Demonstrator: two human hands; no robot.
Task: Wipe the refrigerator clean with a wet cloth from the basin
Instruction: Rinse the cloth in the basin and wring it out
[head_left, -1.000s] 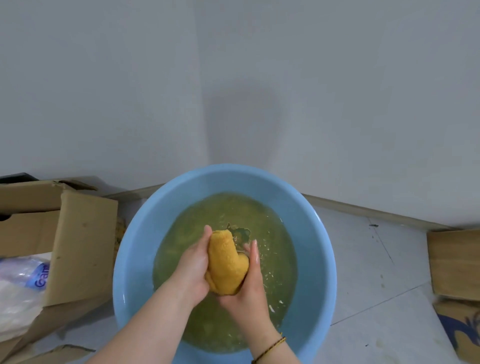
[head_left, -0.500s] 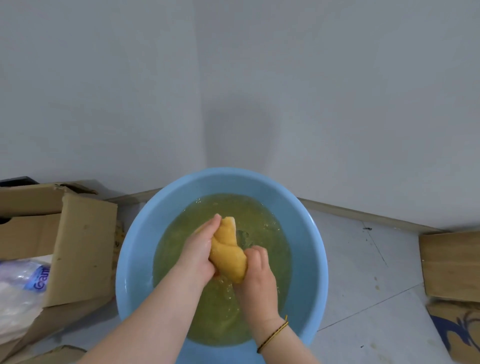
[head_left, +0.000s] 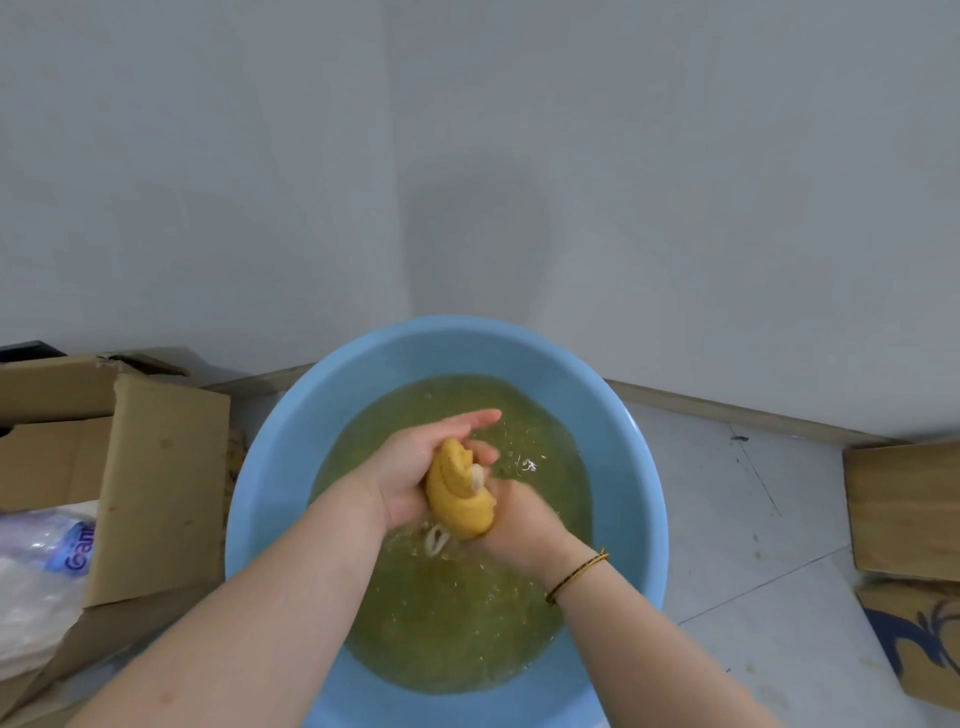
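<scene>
The left hand (head_left: 415, 467) cupped the upper end of the yellow cloth (head_left: 460, 499), thumb curled on it, long fingers stretched toward two o'clock. The right hand (head_left: 514, 519) clenched round the lower end, at four o'clock of the wad. The twisted cloth hung above the greenish water, near the middle of the blue basin (head_left: 260, 499), with drips splashing below. To wring well, both fists probably needed to turn in opposite directions low over the water, leaving the cloth damp, not dripping. Cardboard boxes (head_left: 156, 467) stood at nine o'clock of the basin.
</scene>
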